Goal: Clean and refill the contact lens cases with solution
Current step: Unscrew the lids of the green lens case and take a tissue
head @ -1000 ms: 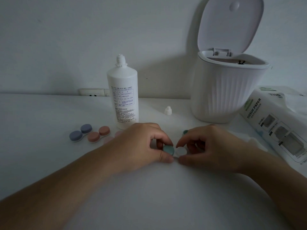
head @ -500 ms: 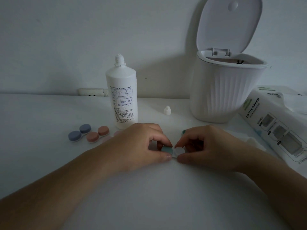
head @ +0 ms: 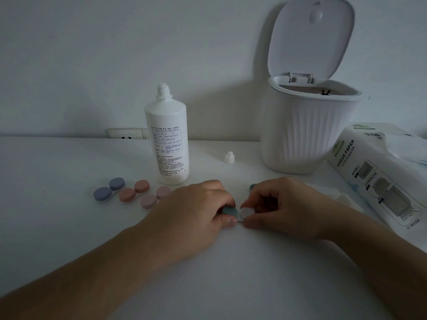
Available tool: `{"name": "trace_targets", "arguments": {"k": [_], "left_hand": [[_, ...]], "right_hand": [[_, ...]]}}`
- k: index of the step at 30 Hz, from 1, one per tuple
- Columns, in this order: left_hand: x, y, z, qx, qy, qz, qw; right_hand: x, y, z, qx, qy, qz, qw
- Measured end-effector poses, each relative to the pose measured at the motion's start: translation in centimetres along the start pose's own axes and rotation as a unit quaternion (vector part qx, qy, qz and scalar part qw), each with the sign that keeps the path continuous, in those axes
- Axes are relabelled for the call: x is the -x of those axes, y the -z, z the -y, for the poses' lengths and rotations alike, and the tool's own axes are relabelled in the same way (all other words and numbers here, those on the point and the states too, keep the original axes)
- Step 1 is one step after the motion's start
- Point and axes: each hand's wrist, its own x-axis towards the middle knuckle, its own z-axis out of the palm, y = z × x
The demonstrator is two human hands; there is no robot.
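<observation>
**Green case in hand, three others capped**

Head view: the left hand (head: 196, 209) pinches the teal cap (head: 230, 211) of the green lens case between thumb and curled fingers, near centre on the table (head: 57, 239). The right hand (head: 284, 206) pinches the case's uncapped white well (head: 245, 213); a second teal cap (head: 251, 187) peeks out just beyond it. To the left lie the blue case (head: 109, 190), orange case (head: 134, 191) and pink case (head: 154, 197), all capped and probably finished. The solution bottle (head: 168, 137) stands open farther back, its cap (head: 229, 157) to its right, so this case likely remains to be closed.
</observation>
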Motion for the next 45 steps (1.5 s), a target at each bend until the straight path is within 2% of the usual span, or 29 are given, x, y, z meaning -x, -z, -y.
{"name": "trace_targets", "arguments": {"k": [26,30,34,39,45], "left_hand": [[0.3,-0.6,-0.6,-0.054,0.022,-0.053,0.997],[0.0,0.2,-0.1,-0.012,0.004,-0.055,0.998],[0.5,1.4,-0.2,0.100,-0.049,-0.018,0.994],[0.7,1.3,-0.5,0.099,-0.062,-0.059,0.991],[0.0,1.1,0.0,0.092,-0.015,-0.012,0.996]], "right_hand": [[-0.1,0.3,0.1,-0.007,-0.005,0.016,1.000],[0.0,0.4,0.1,0.001,-0.001,0.021,1.000],[0.1,0.4,0.1,0.002,0.000,0.018,1.000],[0.0,0.4,0.2,0.003,0.003,0.015,1.000],[0.0,0.5,0.3,0.003,-0.007,0.021,1.000]]}}
